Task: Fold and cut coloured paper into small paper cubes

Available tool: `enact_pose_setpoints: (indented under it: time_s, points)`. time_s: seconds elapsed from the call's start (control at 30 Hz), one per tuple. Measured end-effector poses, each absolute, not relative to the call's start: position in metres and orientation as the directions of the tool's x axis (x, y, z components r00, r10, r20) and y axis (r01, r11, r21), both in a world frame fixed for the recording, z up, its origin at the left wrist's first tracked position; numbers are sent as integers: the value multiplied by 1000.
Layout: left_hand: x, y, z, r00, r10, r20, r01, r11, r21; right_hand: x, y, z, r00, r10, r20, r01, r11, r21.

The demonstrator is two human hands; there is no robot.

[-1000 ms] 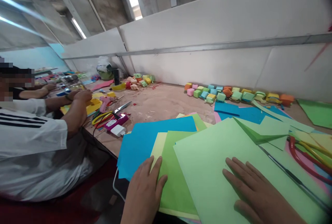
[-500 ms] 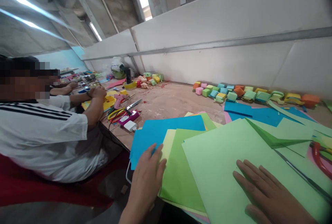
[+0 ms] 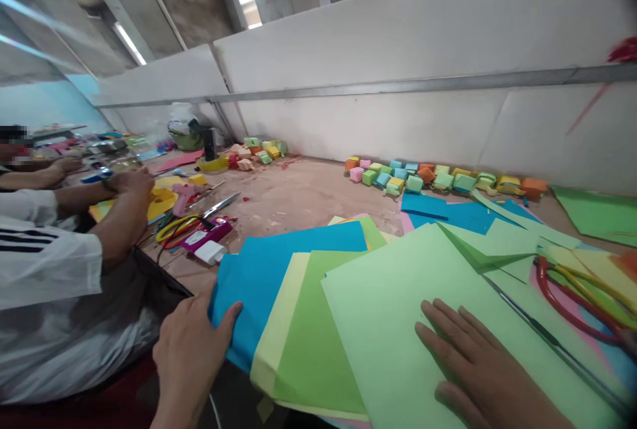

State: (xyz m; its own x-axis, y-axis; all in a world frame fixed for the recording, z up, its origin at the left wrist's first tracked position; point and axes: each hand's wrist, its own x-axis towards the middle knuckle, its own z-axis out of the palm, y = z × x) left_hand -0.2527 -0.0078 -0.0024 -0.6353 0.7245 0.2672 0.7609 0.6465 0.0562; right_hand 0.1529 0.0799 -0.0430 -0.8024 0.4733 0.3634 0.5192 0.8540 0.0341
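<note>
My left hand [image 3: 194, 343] has the near left edge of the blue paper [image 3: 259, 290] between its thumb on top and its fingers, which are hidden behind the edge. Flat on the pale green paper [image 3: 383, 323] lies my right hand [image 3: 478, 363], its fingers stretched out. Bright green paper [image 3: 318, 329] and a pale yellow sheet [image 3: 279, 323] show between the blue and the pale green ones. Beside my right hand, on the pale green sheet, rests a thin metal tool [image 3: 535, 326].
Scissors with red and yellow handles [image 3: 552, 303] lie at the right. Small coloured paper boxes [image 3: 423, 177] line the wall. To the left, a person in a white shirt [image 3: 60, 270] works near a purple device [image 3: 206, 235], a pink glue gun [image 3: 183, 198] and scissors [image 3: 219, 205].
My left hand has moved left and down from over the stack to the blue paper's edge and closed on it. My right hand stays flat. The view has turned right.
</note>
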Motion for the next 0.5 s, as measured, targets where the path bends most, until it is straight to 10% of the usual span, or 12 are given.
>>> enact_pose_setpoints:
  time_s: [0.27, 0.5]
  points:
    - [-239, -2, 17, -757, 518, 397, 633, 733, 250, 153, 76, -44, -803, 514, 300, 532, 846, -27]
    - [-182, -8, 25, -689, 598, 409, 560, 81, 824, 153, 77, -41, -820, 484, 305, 524, 849, 63]
